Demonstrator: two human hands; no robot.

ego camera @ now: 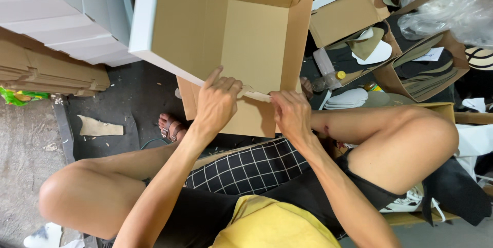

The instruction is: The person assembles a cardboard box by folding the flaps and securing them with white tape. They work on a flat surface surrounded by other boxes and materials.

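Folding an open brown cardboard box (251,42) with a white outer face, held tilted above the lap and a checked cushion (246,168). Left hand (218,101) and right hand (290,114), each grip clenching the near bottom flap (257,95), thumbs underneath; pressing evenly along the crease probably keeping the fold straight. Box rising up and away from both grips, near edge between them, sandalled foot (172,127) on the floor below.
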